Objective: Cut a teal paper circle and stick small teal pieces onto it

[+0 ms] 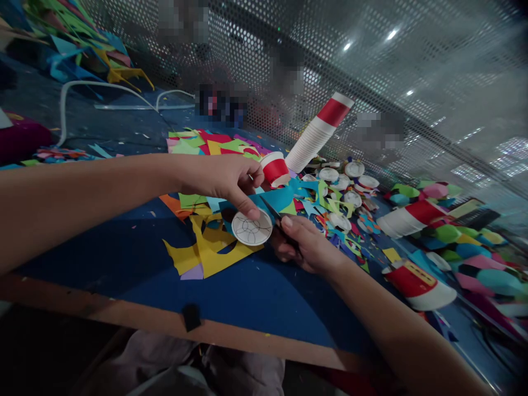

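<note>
Left hand (225, 179) pinches 1 disc (251, 227), right hand (303, 245) grips scissors (275, 217) at its edge; finished discs (344, 181) lie beyond, cup stacks (317, 133) remain uncut.

Single head-worn view, tilted, looking forward and down from close above the blue paper-strewn desk (256, 297), facing a perforated metal mesh wall (412, 82).

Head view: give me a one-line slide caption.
Left hand pinches a white paper disc while right hand holds scissors over a scrap-strewn blue table.
</note>
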Action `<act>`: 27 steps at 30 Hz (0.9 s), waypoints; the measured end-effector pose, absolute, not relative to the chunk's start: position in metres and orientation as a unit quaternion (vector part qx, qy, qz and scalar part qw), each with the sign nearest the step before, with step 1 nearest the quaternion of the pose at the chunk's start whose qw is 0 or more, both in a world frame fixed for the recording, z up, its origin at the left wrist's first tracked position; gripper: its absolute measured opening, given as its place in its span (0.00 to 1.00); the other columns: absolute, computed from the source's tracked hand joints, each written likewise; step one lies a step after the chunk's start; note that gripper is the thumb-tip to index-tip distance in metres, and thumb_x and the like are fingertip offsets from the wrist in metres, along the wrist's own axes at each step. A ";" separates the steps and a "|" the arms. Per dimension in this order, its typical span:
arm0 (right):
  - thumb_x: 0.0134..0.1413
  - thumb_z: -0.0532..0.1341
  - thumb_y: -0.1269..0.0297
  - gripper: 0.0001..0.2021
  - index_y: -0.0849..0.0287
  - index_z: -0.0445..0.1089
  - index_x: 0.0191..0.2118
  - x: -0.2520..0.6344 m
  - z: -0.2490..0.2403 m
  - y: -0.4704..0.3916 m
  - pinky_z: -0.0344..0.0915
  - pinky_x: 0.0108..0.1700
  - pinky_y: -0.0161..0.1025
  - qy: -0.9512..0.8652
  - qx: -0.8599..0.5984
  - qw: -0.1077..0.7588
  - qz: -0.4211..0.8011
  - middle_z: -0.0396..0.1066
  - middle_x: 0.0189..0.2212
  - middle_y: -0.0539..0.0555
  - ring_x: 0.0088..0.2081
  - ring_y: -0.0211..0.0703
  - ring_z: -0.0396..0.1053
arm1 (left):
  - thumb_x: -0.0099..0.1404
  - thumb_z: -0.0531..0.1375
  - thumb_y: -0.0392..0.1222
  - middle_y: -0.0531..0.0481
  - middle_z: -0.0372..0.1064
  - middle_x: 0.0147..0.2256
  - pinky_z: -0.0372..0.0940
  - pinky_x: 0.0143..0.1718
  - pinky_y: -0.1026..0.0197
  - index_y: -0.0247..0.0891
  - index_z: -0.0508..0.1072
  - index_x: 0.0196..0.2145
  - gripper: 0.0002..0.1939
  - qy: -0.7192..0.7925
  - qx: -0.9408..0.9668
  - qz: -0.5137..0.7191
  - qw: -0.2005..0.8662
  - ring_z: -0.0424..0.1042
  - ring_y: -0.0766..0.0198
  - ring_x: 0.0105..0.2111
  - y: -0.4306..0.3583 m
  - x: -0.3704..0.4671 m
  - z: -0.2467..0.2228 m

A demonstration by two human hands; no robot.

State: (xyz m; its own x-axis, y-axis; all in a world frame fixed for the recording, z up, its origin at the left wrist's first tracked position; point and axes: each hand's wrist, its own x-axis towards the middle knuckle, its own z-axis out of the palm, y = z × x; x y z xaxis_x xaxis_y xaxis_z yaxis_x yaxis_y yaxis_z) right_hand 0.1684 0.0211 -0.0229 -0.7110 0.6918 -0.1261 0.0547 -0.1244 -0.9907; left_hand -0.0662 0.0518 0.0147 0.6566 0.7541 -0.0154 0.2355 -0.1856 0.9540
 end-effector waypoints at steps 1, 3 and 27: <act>0.55 0.63 0.41 0.25 0.58 0.60 0.23 0.168 -0.023 0.021 0.48 0.18 0.30 -0.621 -0.301 0.233 0.685 0.51 0.12 0.42 0.14 0.30 0.45 | 0.43 0.75 0.44 0.59 0.64 0.26 0.56 0.28 0.64 0.41 0.60 0.32 0.28 0.337 0.735 0.239 0.537 0.67 0.68 0.26 0.052 -0.067 0.014; 0.55 0.63 0.42 0.25 0.58 0.59 0.24 0.168 -0.023 0.021 0.48 0.18 0.30 -0.621 -0.301 0.235 0.685 0.51 0.12 0.42 0.14 0.30 0.44 | 0.43 0.75 0.45 0.59 0.65 0.26 0.56 0.28 0.64 0.41 0.60 0.32 0.28 0.338 0.739 0.239 0.532 0.68 0.67 0.27 0.053 -0.067 0.014; 0.51 0.66 0.42 0.24 0.57 0.59 0.24 0.164 -0.022 0.021 0.49 0.18 0.30 -0.583 -0.309 0.338 0.671 0.52 0.12 0.41 0.14 0.29 0.44 | 0.51 0.72 0.49 0.53 0.73 0.40 0.65 0.43 0.62 0.40 0.70 0.45 0.26 0.363 0.767 0.220 0.482 0.72 0.62 0.40 0.047 -0.065 0.014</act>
